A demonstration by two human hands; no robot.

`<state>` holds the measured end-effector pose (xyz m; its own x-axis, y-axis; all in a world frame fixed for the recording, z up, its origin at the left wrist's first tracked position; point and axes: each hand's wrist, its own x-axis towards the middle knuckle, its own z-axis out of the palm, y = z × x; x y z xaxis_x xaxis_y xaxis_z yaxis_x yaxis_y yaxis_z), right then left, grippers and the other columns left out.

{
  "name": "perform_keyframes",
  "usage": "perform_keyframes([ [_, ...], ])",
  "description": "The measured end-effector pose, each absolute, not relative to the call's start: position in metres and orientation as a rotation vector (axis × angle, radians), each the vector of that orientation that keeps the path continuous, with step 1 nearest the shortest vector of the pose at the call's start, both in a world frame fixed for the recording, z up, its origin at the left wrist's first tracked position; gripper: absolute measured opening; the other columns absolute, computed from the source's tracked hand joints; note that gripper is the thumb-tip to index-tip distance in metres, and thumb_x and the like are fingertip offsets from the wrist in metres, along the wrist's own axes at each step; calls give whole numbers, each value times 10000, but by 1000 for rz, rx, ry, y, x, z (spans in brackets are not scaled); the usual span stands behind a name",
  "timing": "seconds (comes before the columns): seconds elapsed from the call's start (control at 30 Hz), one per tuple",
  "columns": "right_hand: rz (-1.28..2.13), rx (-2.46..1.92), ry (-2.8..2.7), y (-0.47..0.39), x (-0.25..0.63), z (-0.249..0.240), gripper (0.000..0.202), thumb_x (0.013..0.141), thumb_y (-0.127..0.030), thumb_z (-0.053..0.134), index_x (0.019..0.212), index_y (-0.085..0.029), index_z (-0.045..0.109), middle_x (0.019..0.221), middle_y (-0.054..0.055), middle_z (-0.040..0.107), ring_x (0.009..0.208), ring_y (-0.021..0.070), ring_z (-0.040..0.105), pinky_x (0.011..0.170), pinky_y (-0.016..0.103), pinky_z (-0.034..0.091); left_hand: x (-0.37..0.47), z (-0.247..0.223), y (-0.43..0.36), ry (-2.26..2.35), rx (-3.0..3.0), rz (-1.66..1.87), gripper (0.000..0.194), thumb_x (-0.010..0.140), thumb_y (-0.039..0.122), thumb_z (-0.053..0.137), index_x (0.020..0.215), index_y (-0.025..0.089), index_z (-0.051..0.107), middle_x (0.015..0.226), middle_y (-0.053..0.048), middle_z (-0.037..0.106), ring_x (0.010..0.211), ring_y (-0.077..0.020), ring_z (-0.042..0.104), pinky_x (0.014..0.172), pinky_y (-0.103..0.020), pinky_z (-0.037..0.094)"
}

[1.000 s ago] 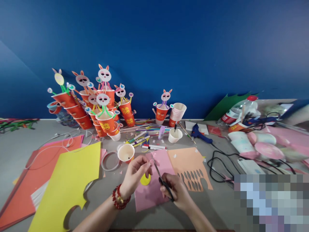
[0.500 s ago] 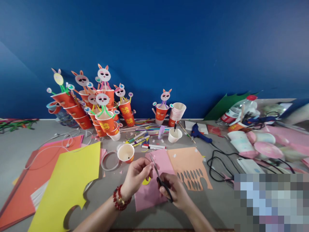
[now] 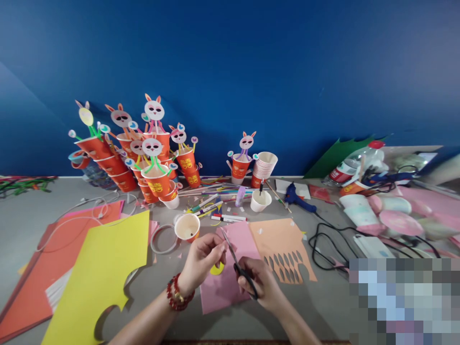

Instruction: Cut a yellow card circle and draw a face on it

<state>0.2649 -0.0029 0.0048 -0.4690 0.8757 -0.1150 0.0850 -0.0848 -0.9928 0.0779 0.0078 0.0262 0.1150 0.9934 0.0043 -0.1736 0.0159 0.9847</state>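
Note:
My right hand (image 3: 257,278) is closed round the black handles of a pair of scissors (image 3: 244,278), whose blades point up and to the left. Beside the blades, my left hand (image 3: 203,258) has its thumb and fingers pressed together; whatever small piece they pinch is too small to name. Red bead bracelets (image 3: 177,293) circle the left wrist. Under the hands lies a pink sheet (image 3: 223,292), with a small yellow piece (image 3: 217,269) just below my left fingers. An orange sheet (image 3: 276,235) with rows of leaf-shaped cut-outs adjoins it on the right.
A yellow sheet (image 3: 97,268) overlaps red sheets (image 3: 32,282) on the left. A paper cup (image 3: 187,227) and tape roll (image 3: 154,239) stand beyond my left hand. Rabbit-topped cups (image 3: 158,184), markers (image 3: 229,218) and a blue glue gun (image 3: 298,197) line the back. Black cables (image 3: 316,247) curl at right.
My left hand has shifted very slightly to the left. The scissors and my right hand are almost where they were.

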Motion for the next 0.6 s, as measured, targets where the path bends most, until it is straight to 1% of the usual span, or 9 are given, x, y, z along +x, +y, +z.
perform_keyframes([
  [0.17, 1641, -1095, -1547, -3, 265, 6, 701, 625, -892, 614, 613, -210, 450, 515, -21, 501, 441, 103, 449, 435, 220, 383, 77, 27, 9, 1012, 1125, 1220, 393, 857, 510, 685, 731, 146, 606, 548, -15, 626, 440, -73, 484, 442, -174, 404],
  [0.37, 1610, -1078, -1576, -4, 267, 0, 664, 685, -849, 612, 629, -207, 454, 535, -22, 507, 452, 111, 494, 440, 217, 380, 76, 29, 9, 1019, 1129, 1218, 406, 852, 518, 685, 730, 139, 606, 557, -16, 623, 447, -71, 485, 442, -171, 403],
  [0.6, 1674, -1115, -1507, -6, 264, -2, 677, 648, -850, 644, 621, -218, 403, 521, -52, 450, 434, 97, 469, 408, 200, 337, 74, 32, 12, 1025, 1125, 1260, 416, 840, 532, 692, 724, 144, 599, 566, -11, 620, 454, -75, 499, 438, -172, 402],
])
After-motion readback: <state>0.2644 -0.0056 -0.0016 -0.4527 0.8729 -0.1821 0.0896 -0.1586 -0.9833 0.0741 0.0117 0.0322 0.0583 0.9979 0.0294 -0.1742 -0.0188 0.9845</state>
